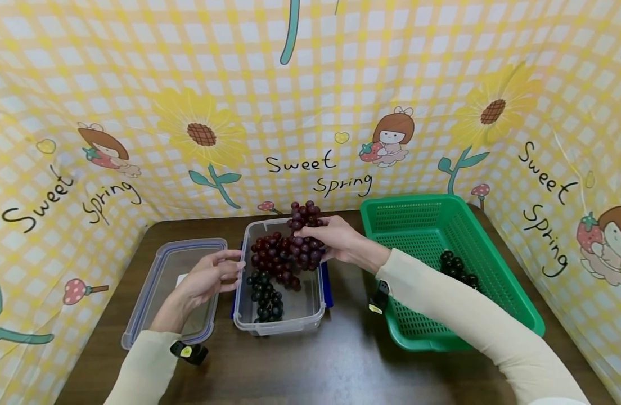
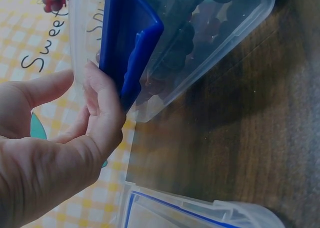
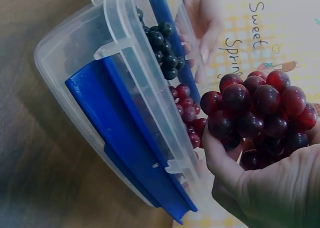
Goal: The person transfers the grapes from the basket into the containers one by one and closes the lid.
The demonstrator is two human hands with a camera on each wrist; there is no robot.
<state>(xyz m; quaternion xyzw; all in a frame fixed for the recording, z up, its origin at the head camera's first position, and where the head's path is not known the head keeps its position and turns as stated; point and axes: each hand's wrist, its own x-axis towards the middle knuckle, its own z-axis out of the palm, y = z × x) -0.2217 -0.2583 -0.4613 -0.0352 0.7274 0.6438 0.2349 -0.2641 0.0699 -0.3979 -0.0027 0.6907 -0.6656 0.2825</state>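
Note:
My right hand [image 1: 338,236] holds a bunch of dark red grapes [image 1: 305,216] over the back right of a clear plastic container [image 1: 302,323]. In the right wrist view the grapes [image 3: 260,108] rest between thumb and curled fingers, beside the rim. My left hand [image 1: 211,275] is at the container's left rim; in the left wrist view its thumb is by the rim and its bent fingers lie against the lowered blue latch [image 2: 130,43]. Inside the container are more red grapes [image 1: 267,253] and a bunch of black grapes [image 1: 265,298], partly overlapped by the held bunch.
A clear lid with a blue seal [image 1: 163,253] lies left of the container, partly under my left forearm. To the right stands a green basket [image 1: 412,340] with black grapes [image 1: 457,270] in it, my right sleeve crossing its near side. Checked cloth [image 1: 290,112] walls the brown table [image 1: 290,371].

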